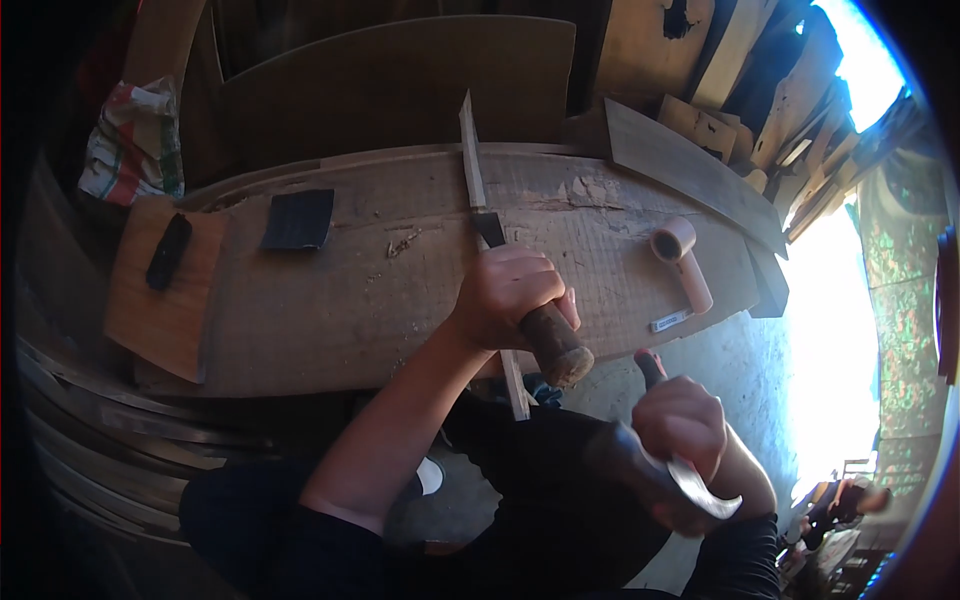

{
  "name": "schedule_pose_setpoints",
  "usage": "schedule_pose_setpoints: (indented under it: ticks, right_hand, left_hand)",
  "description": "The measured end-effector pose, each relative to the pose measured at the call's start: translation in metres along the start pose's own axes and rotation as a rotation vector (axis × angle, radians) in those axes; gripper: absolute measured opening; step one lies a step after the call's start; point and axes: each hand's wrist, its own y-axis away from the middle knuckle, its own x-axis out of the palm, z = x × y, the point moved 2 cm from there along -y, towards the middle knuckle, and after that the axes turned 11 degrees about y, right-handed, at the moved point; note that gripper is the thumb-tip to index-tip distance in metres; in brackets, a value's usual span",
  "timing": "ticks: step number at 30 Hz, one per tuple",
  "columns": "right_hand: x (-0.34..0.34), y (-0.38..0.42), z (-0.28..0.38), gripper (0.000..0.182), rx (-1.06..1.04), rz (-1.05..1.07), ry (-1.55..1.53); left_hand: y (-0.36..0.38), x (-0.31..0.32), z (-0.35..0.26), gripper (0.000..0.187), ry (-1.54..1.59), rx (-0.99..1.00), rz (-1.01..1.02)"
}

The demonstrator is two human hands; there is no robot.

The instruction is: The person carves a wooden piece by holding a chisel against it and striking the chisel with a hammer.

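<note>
My left hand (510,295) is closed round the wooden handle of a chisel (558,350), whose dark blade rests against a narrow wood strip (473,160). The strip lies across the wooden workbench (350,290) and sticks out past its near edge. My right hand (680,425) is closed round the handle of a claw hammer (645,475), held off the bench's near side at the lower right. The hammer head is blurred, with its curved claw pointing right. Hammer and chisel are apart.
On the bench are a black sheet (298,220), a dark block (169,252) on an orange-brown board (190,320), pinkish rolls (690,270) and a small white label (670,321). Wood offcuts (790,120) lean at the back right. A person (845,505) is far off at lower right.
</note>
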Motion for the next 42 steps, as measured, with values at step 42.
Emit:
schedule_pose_setpoints:
  ticks: [42]
  right_hand:
    - [-0.004, 0.027, -0.009, 0.034, 0.194, -0.032, 0.336]
  left_hand:
    - [0.026, 0.02, -0.026, 0.027, -0.077, -0.034, 0.249]
